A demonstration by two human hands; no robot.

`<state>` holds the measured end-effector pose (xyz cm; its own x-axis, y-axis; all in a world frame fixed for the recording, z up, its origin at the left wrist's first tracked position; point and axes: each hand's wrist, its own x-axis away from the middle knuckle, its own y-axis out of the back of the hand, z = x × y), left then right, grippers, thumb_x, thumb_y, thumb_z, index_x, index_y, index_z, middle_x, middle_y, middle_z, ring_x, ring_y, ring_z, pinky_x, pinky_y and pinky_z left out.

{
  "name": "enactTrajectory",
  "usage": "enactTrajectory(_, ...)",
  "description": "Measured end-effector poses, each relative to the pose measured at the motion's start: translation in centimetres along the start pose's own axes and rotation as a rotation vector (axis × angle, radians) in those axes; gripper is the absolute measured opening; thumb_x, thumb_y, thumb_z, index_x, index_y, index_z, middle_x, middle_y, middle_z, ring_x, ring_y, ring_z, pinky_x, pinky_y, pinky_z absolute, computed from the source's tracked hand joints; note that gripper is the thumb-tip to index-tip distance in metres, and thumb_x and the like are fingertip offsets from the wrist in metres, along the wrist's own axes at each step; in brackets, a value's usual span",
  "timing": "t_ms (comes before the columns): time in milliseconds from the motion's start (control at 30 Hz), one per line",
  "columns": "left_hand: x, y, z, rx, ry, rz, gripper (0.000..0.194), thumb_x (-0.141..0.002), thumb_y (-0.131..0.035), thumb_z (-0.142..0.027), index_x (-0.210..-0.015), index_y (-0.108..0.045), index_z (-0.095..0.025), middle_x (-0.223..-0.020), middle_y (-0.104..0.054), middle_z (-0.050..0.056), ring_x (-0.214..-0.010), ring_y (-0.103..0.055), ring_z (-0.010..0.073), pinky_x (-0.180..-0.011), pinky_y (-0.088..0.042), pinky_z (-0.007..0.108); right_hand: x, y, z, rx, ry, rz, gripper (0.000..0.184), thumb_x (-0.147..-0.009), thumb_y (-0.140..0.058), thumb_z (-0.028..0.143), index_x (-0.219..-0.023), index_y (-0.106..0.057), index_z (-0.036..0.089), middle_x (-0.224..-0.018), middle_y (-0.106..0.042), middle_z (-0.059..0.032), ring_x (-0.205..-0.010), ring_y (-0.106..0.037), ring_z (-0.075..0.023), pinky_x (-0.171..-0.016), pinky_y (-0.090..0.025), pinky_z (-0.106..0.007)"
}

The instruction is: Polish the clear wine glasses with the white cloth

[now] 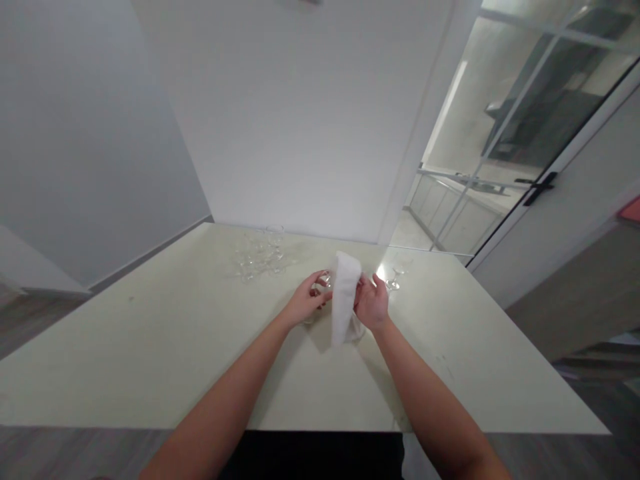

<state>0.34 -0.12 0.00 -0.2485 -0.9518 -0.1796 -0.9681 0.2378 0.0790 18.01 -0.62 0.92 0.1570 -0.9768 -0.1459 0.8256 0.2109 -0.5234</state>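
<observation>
Over the middle of the table, my left hand [304, 300] has its fingers curled round a clear glass [327, 279], seemingly stemmed; much of it is hidden by the fingers and cloth. A white cloth [344, 293] hangs down between my two hands and covers one side of the glass. On the cloth's right side, my right hand [374, 305] grips it with the fingers tucked behind the fabric. Right of that hand, a single stemmed glass [394, 283] stands on the table.
Several clear stemmed glasses [260, 253] stand grouped at the back left of the pale table [150, 353]. A white wall [300, 133] rises behind the table's far edge. At the right is a glass-paned door with a black handle [540, 188].
</observation>
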Motion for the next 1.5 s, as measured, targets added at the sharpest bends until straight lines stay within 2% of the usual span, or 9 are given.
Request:
enactTrajectory(133, 0.0, -0.1, 0.6, -0.056, -0.039, -0.045, 0.066, -0.069, -0.073, -0.031, -0.129, -0.047, -0.021, -0.105, -0.057, 0.005, -0.058, -0.051, 0.0050, -0.053, -0.043, 0.019, 0.1, 0.2, -1.1, 0.392, 0.212, -0.020, 0.033, -0.071, -0.069, 0.035, -0.102, -0.068, 0.024, -0.103, -0.063, -0.0032, -0.081, -0.057, -0.0159, -0.066, -0.050, -0.026)
enactTrajectory(233, 0.2, -0.2, 0.7, -0.025, -0.081, -0.056, 0.062, -0.069, -0.074, -0.031, -0.123, -0.044, -0.022, -0.104, -0.060, 0.004, -0.062, -0.053, 0.0063, -0.059, -0.043, 0.020, 0.1, 0.2, -2.3, 0.537, 0.327, -0.062, 0.052, -0.063, -0.078, 0.023, -0.112, -0.064, 0.027, -0.118, -0.055, -0.0049, -0.093, -0.055, -0.0161, -0.073, -0.050, -0.025)
enactTrajectory(400, 0.5, -0.6, 0.5, -0.014, -0.124, 0.036, 0.040, -0.082, -0.062, -0.041, -0.115, -0.050, -0.022, -0.108, -0.059, 0.006, -0.074, -0.057, 0.0122, -0.066, -0.045, 0.024, 0.3, -0.1, -3.6, 0.272, 0.206, -0.055, 0.055, -0.074, -0.073, 0.030, -0.125, -0.050, 0.028, -0.121, -0.059, -0.0036, -0.106, -0.057, -0.0173, -0.082, -0.051, -0.026)
enactTrajectory(567, 0.2, -0.9, 0.9, -0.241, -0.328, -0.009, 0.042, -0.091, -0.049, -0.042, -0.129, -0.056, -0.024, -0.115, -0.052, 0.009, -0.103, -0.053, 0.0209, -0.092, -0.044, 0.034, 0.7, -0.9, -4.7, 0.023, -0.009, -0.127, 0.042, -0.074, -0.074, 0.032, -0.111, -0.054, 0.028, -0.099, -0.069, 0.0031, -0.083, -0.064, -0.0130, -0.071, -0.053, -0.023)
enactTrajectory(767, 0.4, -1.1, 0.8, -0.613, -0.535, -0.053, 0.057, -0.083, -0.060, -0.034, -0.138, -0.047, -0.022, -0.129, -0.047, 0.013, -0.121, -0.042, 0.0271, -0.106, -0.032, 0.041, 0.5, -1.7, -4.1, -0.212, 0.049, -0.183, 0.031, -0.079, -0.067, 0.039, -0.103, -0.061, 0.021, -0.098, -0.071, -0.0009, -0.087, -0.067, -0.0153, -0.081, -0.054, -0.028)
enactTrajectory(967, 1.0, -1.7, 0.5, -0.734, -0.574, -0.094, 0.038, -0.079, -0.060, -0.026, -0.116, -0.057, -0.018, -0.117, -0.056, 0.012, -0.112, -0.049, 0.0272, -0.098, -0.039, 0.042, -0.1, -1.2, -4.0, -0.235, 0.017, -0.243, 0.036, -0.070, -0.075, 0.038, -0.097, -0.061, 0.020, -0.089, -0.071, -0.0003, -0.078, -0.067, -0.0155, -0.075, -0.055, -0.028)
enactTrajectory(1200, 0.9, -0.9, 0.0, -0.380, -0.449, -0.135, 0.024, -0.094, -0.040, -0.031, -0.109, -0.054, -0.017, -0.095, -0.059, 0.005, -0.084, -0.056, 0.0155, -0.075, -0.046, 0.029, 0.4, -1.7, -3.7, 0.149, 0.175, -0.218, 0.055, -0.058, -0.085, 0.024, -0.104, -0.056, 0.022, -0.087, -0.069, 0.0017, -0.077, -0.064, -0.0142, -0.069, -0.054, -0.025)
enactTrajectory(1367, 1.2, -1.5, -0.1, -0.547, -0.569, -0.077, 0.029, -0.087, -0.054, -0.031, -0.113, -0.054, -0.017, -0.106, -0.058, 0.009, -0.096, -0.055, 0.0192, -0.084, -0.046, 0.032, 0.1, -1.5, -2.8, -0.229, 0.118, -0.233, 0.033, -0.077, -0.067, 0.049, -0.097, -0.060, 0.023, -0.088, -0.070, 0.0010, -0.081, -0.066, -0.0153, -0.077, -0.055, -0.030)
enactTrajectory(1500, 1.3, -1.9, 0.0, -0.768, -0.669, -0.100, 0.032, -0.084, -0.060, -0.035, -0.110, -0.057, -0.017, -0.113, -0.057, 0.013, -0.107, -0.052, 0.0248, -0.094, -0.042, 0.040, -0.2, -0.8, -2.3, -0.445, 0.028, -0.209, 0.030, -0.085, -0.055, 0.050, -0.086, -0.063, 0.021, -0.086, -0.071, -0.0010, -0.084, -0.067, -0.0171, -0.081, -0.056, -0.032)
